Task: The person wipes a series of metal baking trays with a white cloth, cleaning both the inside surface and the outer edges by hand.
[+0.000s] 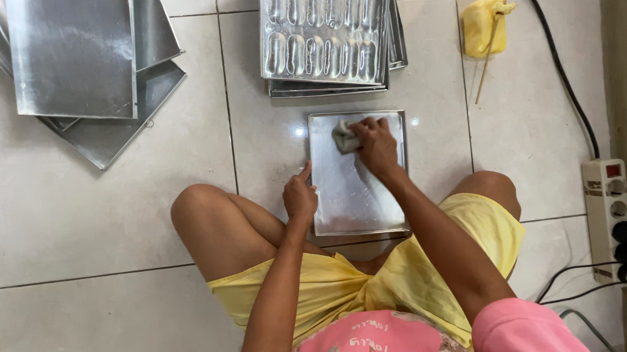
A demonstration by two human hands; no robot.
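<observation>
Centre of frame: flat metal tray [352, 203] on the tiled floor [75, 237], between the knees.
Right hand [376, 146]: clutching a grey cloth [345, 137] against the tray's upper end.
Left hand [299, 197]: fingers loosely curled, index finger out, bracing the tray's left edge.
Upper middle: moulded baking pans [325, 28], stacked.
Upper left: plain tray stack [77, 60].
Upper right: yellow lump with stick [485, 28].
Right edge: power strip [608, 210], black cable [555, 56].

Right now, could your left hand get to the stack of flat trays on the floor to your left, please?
Probably yes. The left hand rests on the tray's left edge, and only bare floor tiles lie between it and the stack of flat trays. It looks like a long stretch, so leaning forward may be needed.
</observation>
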